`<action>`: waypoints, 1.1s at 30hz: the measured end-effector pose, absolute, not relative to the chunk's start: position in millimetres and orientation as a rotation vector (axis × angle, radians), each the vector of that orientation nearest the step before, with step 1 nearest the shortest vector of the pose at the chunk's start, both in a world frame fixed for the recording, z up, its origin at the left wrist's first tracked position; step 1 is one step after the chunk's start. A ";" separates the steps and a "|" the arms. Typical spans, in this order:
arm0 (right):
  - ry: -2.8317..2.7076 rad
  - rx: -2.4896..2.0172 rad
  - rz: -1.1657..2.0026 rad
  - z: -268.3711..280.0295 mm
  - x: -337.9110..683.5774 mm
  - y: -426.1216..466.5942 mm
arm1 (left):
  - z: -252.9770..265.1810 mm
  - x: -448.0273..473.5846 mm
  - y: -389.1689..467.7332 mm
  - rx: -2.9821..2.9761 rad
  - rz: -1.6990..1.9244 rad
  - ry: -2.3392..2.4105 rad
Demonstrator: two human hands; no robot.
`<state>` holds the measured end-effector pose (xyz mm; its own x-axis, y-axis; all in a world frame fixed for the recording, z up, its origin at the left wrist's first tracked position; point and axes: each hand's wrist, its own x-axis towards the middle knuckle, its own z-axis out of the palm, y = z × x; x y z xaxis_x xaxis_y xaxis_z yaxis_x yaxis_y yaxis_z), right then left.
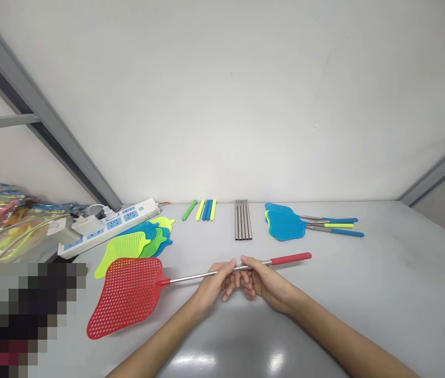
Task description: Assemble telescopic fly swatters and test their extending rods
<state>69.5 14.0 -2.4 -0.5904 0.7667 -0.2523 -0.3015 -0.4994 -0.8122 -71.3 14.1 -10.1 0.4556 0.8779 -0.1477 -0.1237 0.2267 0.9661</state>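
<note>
A red fly swatter (pixel 130 294) with a perforated head, a metal telescopic rod and a red grip lies across both hands above the table. My left hand (pixel 222 281) is closed around the rod's middle, on the head side. Close beside it, my right hand (pixel 259 278) grips the rod nearer the red handle. The swatter head points left, and the handle end reaches out to the right. Behind the red head, several loose yellow, green and blue swatter heads (pixel 125 249) overlap in a pile.
Several coloured grips (pixel 207 210) and a row of metal rods (pixel 243 220) lie at the back. Several blue and yellow swatters (pixel 287 226) are stacked to the right. A white power strip (pixel 106 231) with plugs and plastic-bagged goods (pixel 5 220) occupy the left.
</note>
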 end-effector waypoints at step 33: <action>-0.883 -0.824 2.213 4.4 75.0 15.6 | 8.3 -75.9 11.0 1.556 0.888 0.976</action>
<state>75.0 15.6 4.4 -0.6197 0.7182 -0.3164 -0.3028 -0.5908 -0.7479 -75.9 11.0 8.3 0.3925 0.9181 0.0553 0.1423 -0.1200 0.9825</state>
